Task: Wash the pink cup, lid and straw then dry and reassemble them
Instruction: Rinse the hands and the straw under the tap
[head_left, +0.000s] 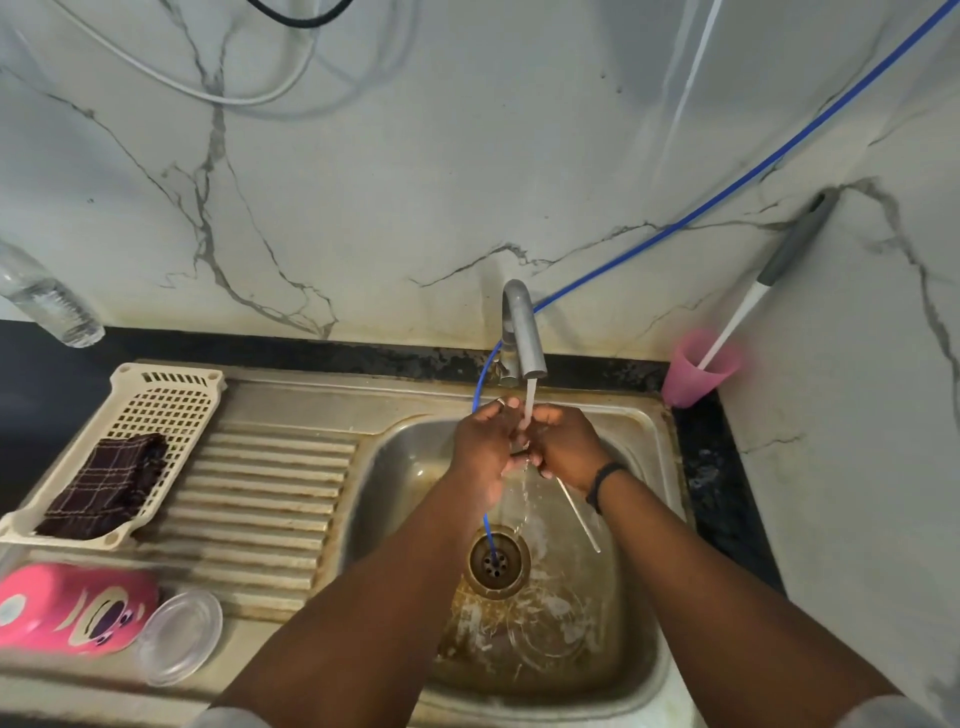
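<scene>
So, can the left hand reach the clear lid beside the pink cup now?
Probably yes. The clear lid lies uncovered on the drainboard, on the left hand's side, with nothing between them. But that hand is busy with the straw under the tap.

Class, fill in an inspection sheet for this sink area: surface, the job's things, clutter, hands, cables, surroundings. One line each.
Surface: stained steel sink, tap running.
Job's things: pink cup lying on the drainboard beside the clear lid; clear straw under the water.
Clutter: dark cloth in a cream basket; pink tumbler holding a brush.
Hands: left hand and right hand together under the stream, right holding the straw.
Cables: blue hose ending in the drain.
Surroundings: marble-pattern wall.
</scene>
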